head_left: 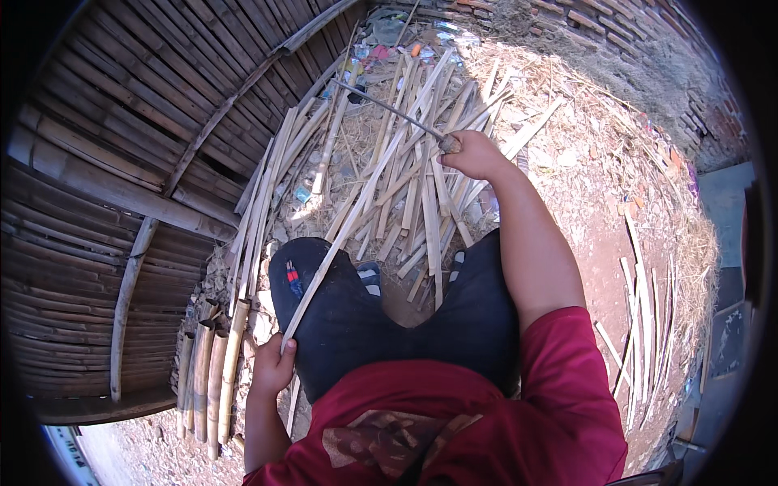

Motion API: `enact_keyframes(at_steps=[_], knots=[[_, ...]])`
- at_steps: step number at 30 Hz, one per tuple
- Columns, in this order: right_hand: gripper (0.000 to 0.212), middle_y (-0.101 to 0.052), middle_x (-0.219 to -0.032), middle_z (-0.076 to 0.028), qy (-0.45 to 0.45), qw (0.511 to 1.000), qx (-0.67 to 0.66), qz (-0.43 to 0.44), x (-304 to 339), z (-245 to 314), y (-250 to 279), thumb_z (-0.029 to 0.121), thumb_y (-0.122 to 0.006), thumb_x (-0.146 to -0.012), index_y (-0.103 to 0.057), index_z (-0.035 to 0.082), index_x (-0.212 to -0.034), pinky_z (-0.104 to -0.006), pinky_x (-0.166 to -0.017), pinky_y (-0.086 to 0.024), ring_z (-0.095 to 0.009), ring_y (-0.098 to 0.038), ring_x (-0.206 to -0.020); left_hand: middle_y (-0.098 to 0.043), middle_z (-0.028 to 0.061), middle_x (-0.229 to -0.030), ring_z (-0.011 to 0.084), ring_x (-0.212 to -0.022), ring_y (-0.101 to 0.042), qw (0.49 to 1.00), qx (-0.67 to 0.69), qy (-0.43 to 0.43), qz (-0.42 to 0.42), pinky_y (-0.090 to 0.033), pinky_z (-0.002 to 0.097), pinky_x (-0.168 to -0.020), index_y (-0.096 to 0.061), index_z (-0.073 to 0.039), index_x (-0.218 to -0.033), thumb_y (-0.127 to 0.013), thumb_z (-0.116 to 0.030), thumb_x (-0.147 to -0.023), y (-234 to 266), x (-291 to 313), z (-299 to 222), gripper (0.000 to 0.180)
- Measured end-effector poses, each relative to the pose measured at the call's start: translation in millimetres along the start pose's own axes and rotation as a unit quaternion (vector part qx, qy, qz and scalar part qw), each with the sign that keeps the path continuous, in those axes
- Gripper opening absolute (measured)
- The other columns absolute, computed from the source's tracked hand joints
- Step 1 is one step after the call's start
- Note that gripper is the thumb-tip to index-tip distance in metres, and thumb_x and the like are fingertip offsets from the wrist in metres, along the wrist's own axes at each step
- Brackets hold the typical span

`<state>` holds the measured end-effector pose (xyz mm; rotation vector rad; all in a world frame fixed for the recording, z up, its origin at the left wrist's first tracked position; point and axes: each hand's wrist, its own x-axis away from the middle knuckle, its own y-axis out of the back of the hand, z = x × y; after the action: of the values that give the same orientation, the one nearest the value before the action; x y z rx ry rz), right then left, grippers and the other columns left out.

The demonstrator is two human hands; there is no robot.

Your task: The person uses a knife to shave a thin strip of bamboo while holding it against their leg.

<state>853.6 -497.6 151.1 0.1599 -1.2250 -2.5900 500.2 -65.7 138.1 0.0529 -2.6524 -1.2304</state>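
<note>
A long pale bamboo strip (pixel 356 209) slants from my left side across my left thigh and out over the pile ahead. Its near end is in the grip of my left hand (pixel 272 369), beside my left hip. Stretched out forward, my right hand (pixel 476 155) is closed round the stubby handle of a long knife (pixel 397 112). The dark, narrow blade points to the far left, above the loose bamboo strips (pixel 409 190); it appears nearly edge-on. Where the blade crosses the held strip, I cannot tell whether they touch.
Thick bamboo poles (pixel 217 381) stand at my left, by a slatted bamboo wall (pixel 89 219). More thin strips (pixel 644 324) lie on the ground at right. Scattered rubbish (pixel 381 53) and a brick wall (pixel 600 24) are at the far side.
</note>
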Motion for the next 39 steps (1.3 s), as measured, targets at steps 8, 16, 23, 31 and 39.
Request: enact_keyframes(at_steps=[8, 16, 23, 31, 39], knots=[[0.043, -0.071, -0.099, -0.022, 0.145, 0.975, 0.106, 0.127, 34.7, 71.4, -6.2, 0.033, -0.077, -0.078, -0.071, 0.005, -0.110, -0.0451, -0.086, -0.053, -0.038, -0.068, -0.097, -0.051, -0.0013, -0.065, 0.0086, -0.060, -0.045, 0.989, 0.123, 0.061, 0.063, -0.037, 0.0289, -0.054, -0.061, -0.001, -0.089, -0.077, -0.039, -0.088, 5.9, -1.3, 0.6, 0.041], [0.042, -0.072, -0.099, -0.022, 0.029, 0.996, 0.020, 0.082, 3.0, 23.6, -7.6, 0.030, -0.077, -0.078, -0.071, 0.004, -0.111, -0.0444, -0.087, -0.053, -0.037, -0.069, -0.098, -0.049, -0.0004, -0.061, 0.0104, -0.058, -0.044, 0.997, 0.059, 0.046, 0.032, -0.037, 0.0302, -0.053, -0.056, -0.002, -0.079, -0.080, -0.041, -0.085, 7.3, -1.2, -8.6, 0.046], [0.033, -0.071, -0.094, -0.021, 0.112, 0.987, 0.076, 0.083, 24.9, 53.9, -13.9, 0.029, -0.074, -0.077, -0.071, 0.005, -0.100, -0.0470, -0.085, -0.053, -0.040, -0.068, -0.093, -0.050, 0.0014, -0.060, 0.0110, -0.058, -0.045, 0.995, 0.064, 0.061, 0.048, -0.038, 0.0314, -0.054, -0.056, -0.002, -0.077, -0.079, -0.037, -0.086, 8.6, -1.8, -6.1, 0.043], [0.038, -0.071, -0.098, -0.023, 0.075, 0.993, 0.046, 0.079, 2.3, 35.1, -28.8, 0.027, -0.073, -0.077, -0.072, 0.006, -0.109, -0.0455, -0.087, -0.054, -0.040, -0.068, -0.095, -0.050, 0.0013, -0.059, 0.0109, -0.057, -0.046, 0.992, 0.072, 0.091, 0.056, -0.038, 0.0315, -0.053, -0.055, -0.002, -0.075, -0.079, -0.037, -0.086, 11.2, -2.0, -2.9, 0.044], [0.042, -0.072, -0.103, -0.021, 0.086, 0.989, 0.097, 0.064, 17.9, 42.7, -21.0, 0.029, -0.074, -0.078, -0.072, 0.009, -0.114, -0.0457, -0.090, -0.053, -0.038, -0.068, -0.100, -0.052, 0.0024, -0.059, 0.0113, -0.056, -0.048, 0.995, 0.020, 0.088, 0.043, -0.040, 0.0318, -0.053, -0.056, -0.003, -0.076, -0.078, -0.038, -0.087, 8.4, -1.9, -7.3, 0.043]])
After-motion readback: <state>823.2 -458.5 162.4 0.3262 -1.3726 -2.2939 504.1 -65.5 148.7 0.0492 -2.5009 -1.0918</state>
